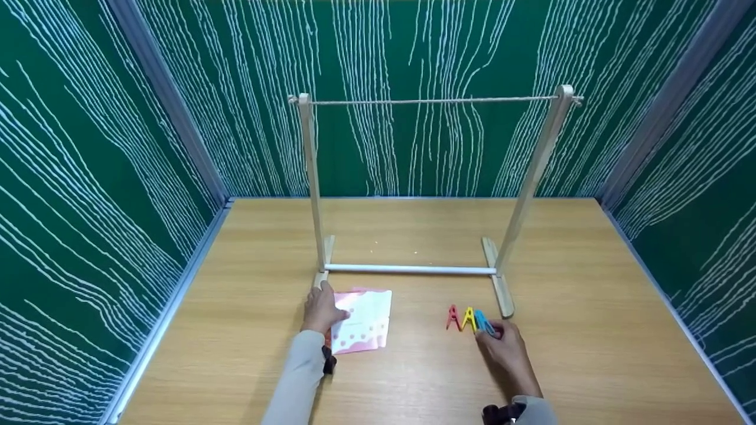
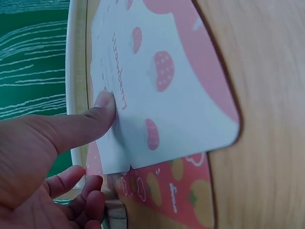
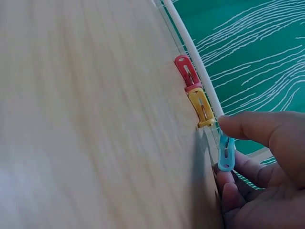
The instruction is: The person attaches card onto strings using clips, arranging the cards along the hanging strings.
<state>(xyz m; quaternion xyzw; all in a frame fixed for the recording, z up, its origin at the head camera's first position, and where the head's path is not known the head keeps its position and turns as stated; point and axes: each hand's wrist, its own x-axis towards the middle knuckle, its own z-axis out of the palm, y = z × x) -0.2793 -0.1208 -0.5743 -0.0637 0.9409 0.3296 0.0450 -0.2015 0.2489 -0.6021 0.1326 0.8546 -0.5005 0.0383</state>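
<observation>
The left hand (image 1: 322, 308) lies on the near-left edge of a small stack of thin paper cards, the top one white with pink strawberry prints (image 2: 162, 86) and a pink-and-orange fruit-patterned card (image 2: 167, 188) showing under it. In the left wrist view the thumb (image 2: 102, 107) presses down on the white card's margin while the other fingers curl beneath the edge, so the hand seems to be pinching the top card to peel it off the one below; how far the fingers reach under is hard to tell from this angle.

The right hand (image 1: 507, 348) is at the far end of a short row of three plastic clothes pegs lying just beyond its fingertips. Thumb and fingers close on the light-blue peg (image 3: 226, 153), the nearest one, which is tipped up off the wooden tabletop (image 1: 413, 366). The yellow peg (image 3: 202, 109) and the red peg (image 3: 186, 71) lie flat and touching each other, just left of that hand.

Beyond both hands stands a pale wooden frame (image 1: 310, 177) with a string (image 1: 431, 101) stretched taut between its two uprights, bare of anything hanging.
</observation>
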